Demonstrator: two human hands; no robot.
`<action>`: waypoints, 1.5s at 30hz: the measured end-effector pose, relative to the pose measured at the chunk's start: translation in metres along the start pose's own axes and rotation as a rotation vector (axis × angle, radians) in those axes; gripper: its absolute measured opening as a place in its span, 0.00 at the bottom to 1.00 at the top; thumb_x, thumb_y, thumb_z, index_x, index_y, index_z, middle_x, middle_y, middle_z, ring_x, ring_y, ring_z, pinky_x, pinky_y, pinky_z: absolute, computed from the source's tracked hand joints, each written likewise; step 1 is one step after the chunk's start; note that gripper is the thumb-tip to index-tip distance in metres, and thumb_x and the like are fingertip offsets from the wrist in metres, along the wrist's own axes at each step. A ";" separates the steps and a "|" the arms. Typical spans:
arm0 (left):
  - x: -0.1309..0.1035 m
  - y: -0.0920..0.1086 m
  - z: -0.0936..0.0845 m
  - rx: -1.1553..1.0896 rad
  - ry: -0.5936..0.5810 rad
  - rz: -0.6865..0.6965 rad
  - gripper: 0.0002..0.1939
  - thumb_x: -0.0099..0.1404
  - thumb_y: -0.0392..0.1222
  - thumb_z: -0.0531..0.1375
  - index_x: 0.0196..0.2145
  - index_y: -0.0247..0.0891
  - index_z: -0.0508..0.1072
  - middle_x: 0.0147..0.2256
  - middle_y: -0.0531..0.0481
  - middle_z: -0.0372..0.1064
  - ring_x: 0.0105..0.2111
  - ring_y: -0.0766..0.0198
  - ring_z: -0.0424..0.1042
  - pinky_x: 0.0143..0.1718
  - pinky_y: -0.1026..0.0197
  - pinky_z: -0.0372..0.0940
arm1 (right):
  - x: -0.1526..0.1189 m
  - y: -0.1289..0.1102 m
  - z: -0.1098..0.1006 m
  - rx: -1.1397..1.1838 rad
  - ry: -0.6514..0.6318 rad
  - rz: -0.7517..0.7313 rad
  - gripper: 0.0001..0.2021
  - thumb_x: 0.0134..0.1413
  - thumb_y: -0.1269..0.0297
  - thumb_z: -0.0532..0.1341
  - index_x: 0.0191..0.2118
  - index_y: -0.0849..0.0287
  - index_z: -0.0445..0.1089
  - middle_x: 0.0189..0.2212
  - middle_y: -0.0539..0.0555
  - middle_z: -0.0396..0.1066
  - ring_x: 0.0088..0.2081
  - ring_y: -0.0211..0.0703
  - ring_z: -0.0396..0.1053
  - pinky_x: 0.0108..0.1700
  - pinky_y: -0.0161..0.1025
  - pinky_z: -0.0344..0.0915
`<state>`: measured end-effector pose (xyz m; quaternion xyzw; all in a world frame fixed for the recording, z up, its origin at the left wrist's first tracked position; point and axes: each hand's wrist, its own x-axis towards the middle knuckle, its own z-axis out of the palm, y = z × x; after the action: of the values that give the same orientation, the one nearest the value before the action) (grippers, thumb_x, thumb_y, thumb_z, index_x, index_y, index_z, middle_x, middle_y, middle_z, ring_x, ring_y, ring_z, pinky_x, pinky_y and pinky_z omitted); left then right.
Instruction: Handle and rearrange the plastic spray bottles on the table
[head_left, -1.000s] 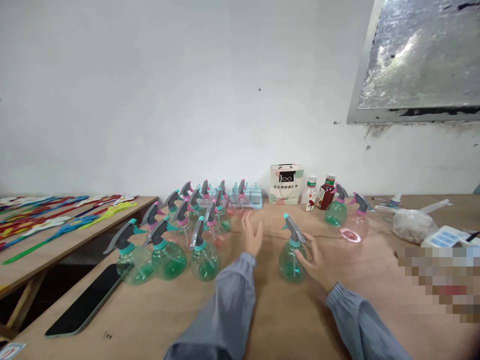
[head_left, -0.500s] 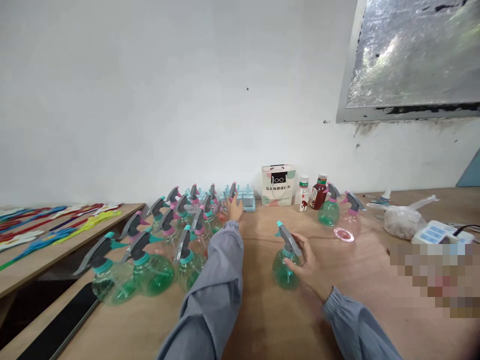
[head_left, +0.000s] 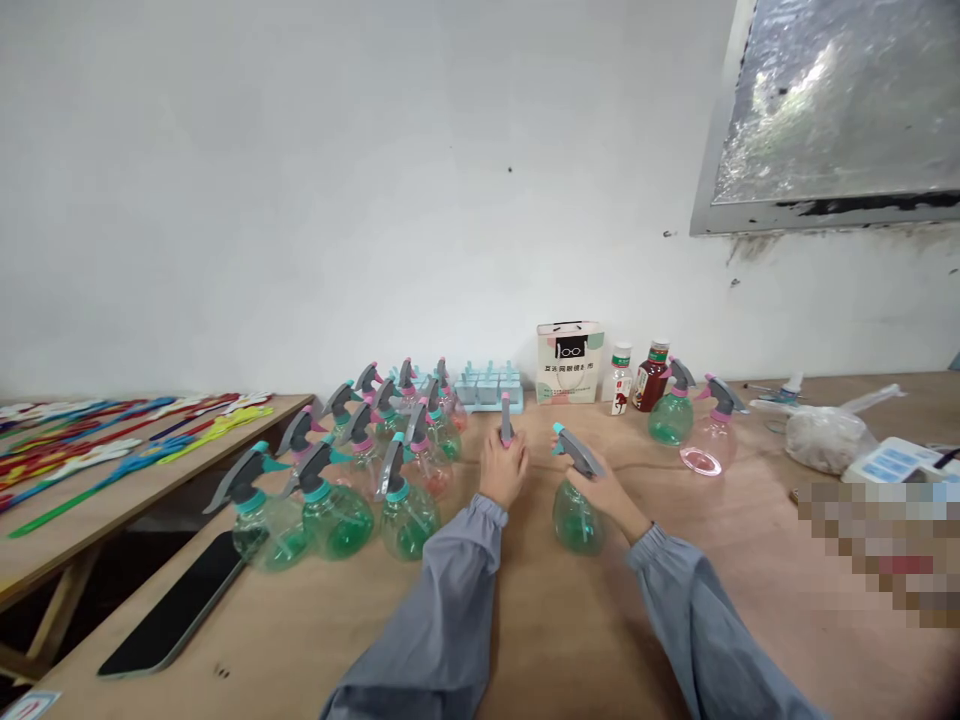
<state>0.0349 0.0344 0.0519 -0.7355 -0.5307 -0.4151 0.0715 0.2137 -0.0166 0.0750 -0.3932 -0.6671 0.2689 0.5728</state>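
Observation:
My left hand [head_left: 502,467] is closed around a spray bottle with a grey and pink head [head_left: 506,418]; its body is hidden behind my fingers. To the right, my right hand [head_left: 598,488] grips a green spray bottle [head_left: 577,520] at its neck, just under the grey and teal trigger head. That bottle stands upright on the wooden table [head_left: 525,620]. On the left is a group of several more spray bottles [head_left: 337,520], some green and some pink. Farther right stand another green spray bottle [head_left: 670,418] and a pink one [head_left: 709,440].
Against the wall are light blue molds on a tray [head_left: 489,390], a paper bag [head_left: 570,365], a white bottle [head_left: 619,380] and a dark red bottle [head_left: 651,378]. A black phone [head_left: 176,610] lies at left, a plastic bag [head_left: 829,440] at right. Colourful strips [head_left: 150,440] cover a side table.
My left hand has come back from near the blue molds with a spray bottle, closer to my right hand. My right hand still holds its green bottle. The view has shifted slightly.

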 end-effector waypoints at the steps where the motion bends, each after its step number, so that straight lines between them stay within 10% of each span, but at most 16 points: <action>1: -0.010 0.000 -0.006 0.039 -0.013 0.007 0.15 0.67 0.41 0.55 0.50 0.44 0.74 0.49 0.38 0.62 0.46 0.48 0.67 0.48 0.46 0.66 | 0.003 0.000 0.000 0.015 0.011 0.004 0.14 0.45 0.59 0.61 0.40 0.53 0.75 0.39 0.53 0.78 0.46 0.50 0.74 0.57 0.51 0.66; 11: -0.091 -0.013 -0.041 0.264 0.099 0.094 0.22 0.64 0.45 0.62 0.55 0.44 0.73 0.56 0.35 0.60 0.55 0.46 0.64 0.49 0.50 0.66 | 0.001 -0.008 0.021 0.720 -0.126 0.314 0.15 0.37 0.61 0.63 0.36 0.53 0.75 0.39 0.54 0.80 0.45 0.52 0.76 0.55 0.46 0.66; 18: -0.089 -0.013 -0.037 0.256 0.100 0.064 0.24 0.62 0.43 0.63 0.57 0.46 0.72 0.57 0.35 0.59 0.55 0.46 0.65 0.49 0.50 0.66 | -0.003 -0.009 0.021 0.713 -0.050 0.296 0.07 0.35 0.64 0.61 0.27 0.53 0.70 0.22 0.49 0.74 0.34 0.47 0.75 0.38 0.40 0.68; 45: -0.090 -0.013 -0.036 0.238 0.090 0.048 0.24 0.63 0.44 0.62 0.58 0.46 0.72 0.57 0.35 0.59 0.55 0.45 0.64 0.49 0.48 0.66 | -0.012 -0.013 0.028 0.637 0.092 0.256 0.06 0.37 0.63 0.63 0.27 0.54 0.70 0.24 0.50 0.74 0.35 0.47 0.75 0.36 0.40 0.66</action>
<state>-0.0041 -0.0443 0.0092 -0.7149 -0.5549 -0.3796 0.1919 0.1844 -0.0311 0.0729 -0.2869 -0.4682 0.5154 0.6579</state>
